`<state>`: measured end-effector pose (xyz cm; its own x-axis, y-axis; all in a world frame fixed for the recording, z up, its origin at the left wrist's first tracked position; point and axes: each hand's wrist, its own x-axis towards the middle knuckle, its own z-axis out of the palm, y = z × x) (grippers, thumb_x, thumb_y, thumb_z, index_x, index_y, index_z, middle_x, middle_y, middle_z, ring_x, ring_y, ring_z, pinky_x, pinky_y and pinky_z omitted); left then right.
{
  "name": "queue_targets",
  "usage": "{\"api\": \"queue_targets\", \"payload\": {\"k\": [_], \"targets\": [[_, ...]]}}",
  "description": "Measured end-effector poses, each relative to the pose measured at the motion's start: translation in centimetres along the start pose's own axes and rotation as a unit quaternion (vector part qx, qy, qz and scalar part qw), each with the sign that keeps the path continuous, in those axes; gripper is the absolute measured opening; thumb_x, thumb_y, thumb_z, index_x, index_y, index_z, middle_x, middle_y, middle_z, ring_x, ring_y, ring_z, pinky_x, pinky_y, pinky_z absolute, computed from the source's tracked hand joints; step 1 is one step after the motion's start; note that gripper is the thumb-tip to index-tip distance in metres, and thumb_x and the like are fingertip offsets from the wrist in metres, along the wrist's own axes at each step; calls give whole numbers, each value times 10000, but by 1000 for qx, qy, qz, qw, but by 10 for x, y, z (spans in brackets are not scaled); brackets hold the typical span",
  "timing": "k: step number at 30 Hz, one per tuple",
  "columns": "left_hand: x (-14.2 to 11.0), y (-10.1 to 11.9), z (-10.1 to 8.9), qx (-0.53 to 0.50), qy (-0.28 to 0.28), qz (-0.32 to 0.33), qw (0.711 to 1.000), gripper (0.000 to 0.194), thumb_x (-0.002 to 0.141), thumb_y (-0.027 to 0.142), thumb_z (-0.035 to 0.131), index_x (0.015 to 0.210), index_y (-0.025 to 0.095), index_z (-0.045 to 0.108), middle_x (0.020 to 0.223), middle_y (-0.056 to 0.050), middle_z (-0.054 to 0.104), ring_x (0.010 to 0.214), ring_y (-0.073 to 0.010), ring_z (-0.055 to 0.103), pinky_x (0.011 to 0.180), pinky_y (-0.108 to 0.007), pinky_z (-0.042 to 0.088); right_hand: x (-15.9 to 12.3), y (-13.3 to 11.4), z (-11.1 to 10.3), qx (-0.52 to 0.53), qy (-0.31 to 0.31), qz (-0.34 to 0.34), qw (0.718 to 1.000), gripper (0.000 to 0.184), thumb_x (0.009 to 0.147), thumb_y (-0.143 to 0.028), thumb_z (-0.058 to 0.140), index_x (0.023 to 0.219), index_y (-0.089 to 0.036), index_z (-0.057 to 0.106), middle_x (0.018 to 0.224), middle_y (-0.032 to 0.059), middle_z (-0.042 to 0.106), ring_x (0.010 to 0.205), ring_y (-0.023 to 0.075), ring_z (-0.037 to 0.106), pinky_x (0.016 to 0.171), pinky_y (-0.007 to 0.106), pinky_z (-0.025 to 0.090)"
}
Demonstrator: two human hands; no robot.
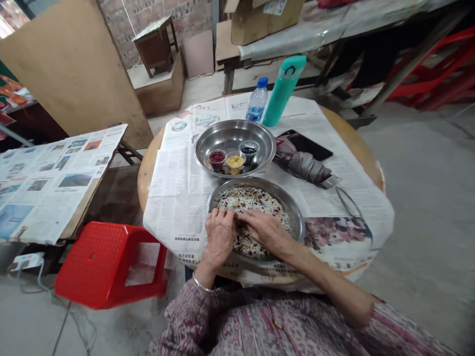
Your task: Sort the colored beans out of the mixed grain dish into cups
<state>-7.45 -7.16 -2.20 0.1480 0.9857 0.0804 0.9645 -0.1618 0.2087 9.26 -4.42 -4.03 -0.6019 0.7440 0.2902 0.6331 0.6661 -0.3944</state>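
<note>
My left hand (219, 235), with a metal bangle at the wrist, and my right hand (263, 228) both rest in a steel dish (293, 217) of mixed beans and pale grains (252, 200). Their fingertips meet in the mix near the dish's front, and whether they pinch anything is hidden. Behind it, a second steel dish (233, 133) holds several small cups: red beans (217, 157), yellow grains (235, 164) and dark beans (248, 151). Newspaper (178, 183) covers the round wooden table (365, 165) under both dishes.
A teal bottle (282, 91) and a plastic water bottle (257, 101) stand at the table's far edge. A grey cloth (302, 165) lies on a black tablet (308, 146). A red plastic stool (107, 262) stands left, beside a newspaper-covered table (55, 183).
</note>
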Motion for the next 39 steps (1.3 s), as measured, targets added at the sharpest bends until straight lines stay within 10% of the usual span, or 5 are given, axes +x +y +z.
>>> {"api": "queue_targets", "payload": {"k": [10,18,39], "targets": [[2,0,2,-9,-5,-7,1000,152,1012,196,535,1064,240,671,1020,-38,698,1005,-221,596,844,-355,469,104,15,-52,18,123,118,985,230,949,-255,542,1004,-230,764,1045,70,789,934,236,716,789,352,527],[1,-2,7,-14,15,-1,1000,156,1023,230,523,1044,248,676,992,-35,696,951,-221,587,799,-354,459,196,36,-52,-48,34,130,990,267,920,-266,559,1027,-234,801,1059,102,777,987,276,676,807,412,513],[-1,0,6,-21,19,6,1000,147,1026,204,504,998,224,647,985,-51,689,940,-221,587,790,-363,452,224,60,-28,-113,-23,97,989,269,912,-273,551,1014,-227,795,1006,88,751,939,248,630,795,369,456]]}}
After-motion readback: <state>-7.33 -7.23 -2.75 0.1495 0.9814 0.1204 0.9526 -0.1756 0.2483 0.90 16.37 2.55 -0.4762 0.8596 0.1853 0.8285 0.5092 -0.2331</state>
